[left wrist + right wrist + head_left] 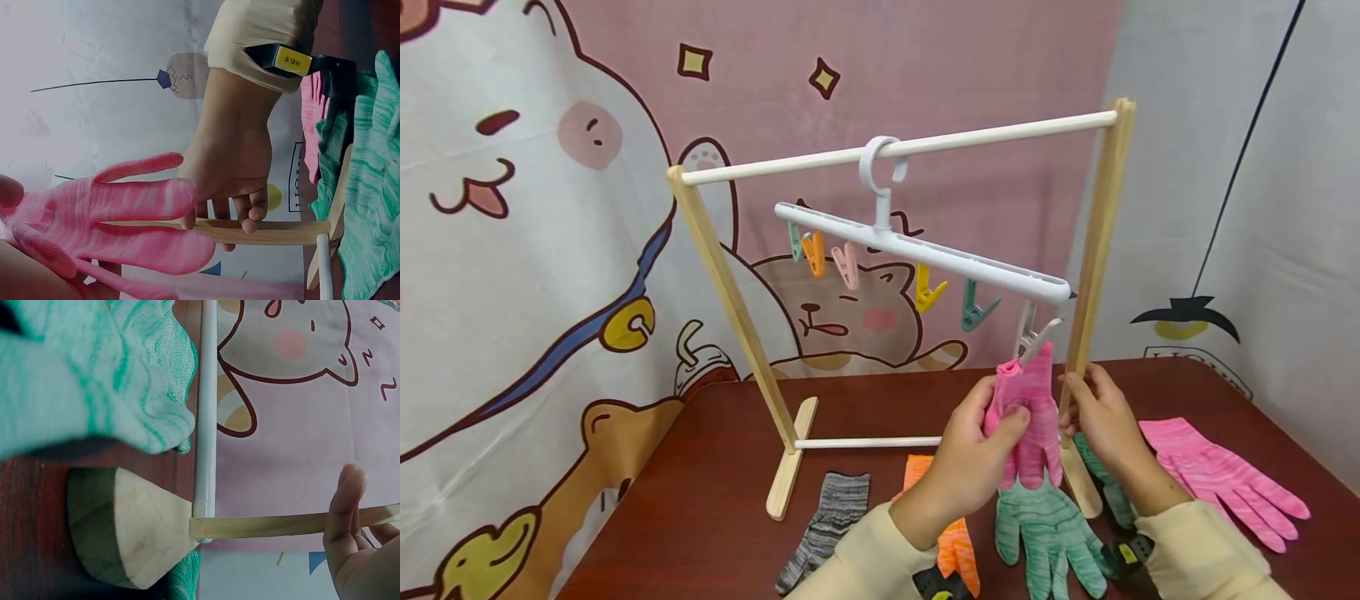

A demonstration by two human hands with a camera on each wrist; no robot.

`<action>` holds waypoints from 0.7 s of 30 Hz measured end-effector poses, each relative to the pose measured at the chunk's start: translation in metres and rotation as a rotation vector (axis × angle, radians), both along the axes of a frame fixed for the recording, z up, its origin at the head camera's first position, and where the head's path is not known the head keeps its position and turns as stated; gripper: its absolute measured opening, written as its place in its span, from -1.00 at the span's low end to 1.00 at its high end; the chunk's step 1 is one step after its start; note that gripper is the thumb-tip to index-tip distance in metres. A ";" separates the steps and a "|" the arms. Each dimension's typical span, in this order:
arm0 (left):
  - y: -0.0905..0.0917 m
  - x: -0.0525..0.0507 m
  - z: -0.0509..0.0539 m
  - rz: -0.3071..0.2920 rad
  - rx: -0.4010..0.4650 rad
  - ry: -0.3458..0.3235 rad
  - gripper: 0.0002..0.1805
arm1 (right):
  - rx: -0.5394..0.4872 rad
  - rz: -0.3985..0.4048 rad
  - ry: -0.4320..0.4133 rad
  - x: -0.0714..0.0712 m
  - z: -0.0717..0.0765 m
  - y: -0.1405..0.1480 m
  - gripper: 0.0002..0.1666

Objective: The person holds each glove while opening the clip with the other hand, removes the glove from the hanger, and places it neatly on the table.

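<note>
In the head view my left hand (pixel 958 454) holds a pink knit glove (pixel 1037 408), thumb across its front, its fingers hanging down. A pale grey clothespin (pixel 1030 333) at the hanger's right end meets the glove's upper edge; whether it bites the cloth I cannot tell. Beside the glove, my right hand (pixel 1105 425) holds the rack's right wooden post (pixel 1097 242). The left wrist view shows fingers of that right hand (pixel 231 156) on both sides of the post (pixel 275 232). A white hanger (pixel 925 250) hooks over the rack's top bar.
Several coloured clothespins hang along the hanger, a yellow one (pixel 928 290) among them. On the brown table (pixel 700 500) lie a grey striped knit piece (pixel 827 525), an orange one (pixel 957 550), green gloves (pixel 1048 533) and another pink glove (pixel 1225 475). A white lower bar (pixel 865 442) joins the rack's feet.
</note>
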State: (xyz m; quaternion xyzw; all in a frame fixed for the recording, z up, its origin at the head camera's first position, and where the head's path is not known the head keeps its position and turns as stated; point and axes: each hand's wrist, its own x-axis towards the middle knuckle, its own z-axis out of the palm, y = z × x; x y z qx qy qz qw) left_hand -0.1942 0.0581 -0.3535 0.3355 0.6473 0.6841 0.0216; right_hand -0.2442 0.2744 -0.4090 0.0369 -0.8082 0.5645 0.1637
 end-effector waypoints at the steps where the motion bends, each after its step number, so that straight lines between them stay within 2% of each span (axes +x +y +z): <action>1: 0.000 0.000 -0.001 -0.005 0.006 0.007 -0.62 | 0.002 0.001 0.000 0.001 0.000 0.000 -0.37; 5: -0.001 0.001 -0.001 -0.016 0.017 0.029 -0.64 | 0.010 -0.003 0.003 0.002 0.000 -0.001 -0.36; 11: -0.005 0.000 0.000 0.012 0.002 0.049 -0.66 | 0.007 -0.006 -0.001 0.002 0.002 -0.003 -0.35; 15: -0.006 0.000 0.001 -0.008 0.013 0.041 -0.65 | -0.001 -0.009 0.000 0.002 0.005 -0.004 -0.31; 18: -0.007 0.000 0.002 0.002 0.011 0.028 -0.66 | -0.004 -0.101 0.035 0.006 0.010 -0.006 -0.31; 21: -0.007 0.000 0.003 0.022 -0.003 0.007 -0.68 | -0.042 -0.266 0.172 0.015 0.020 -0.010 -0.47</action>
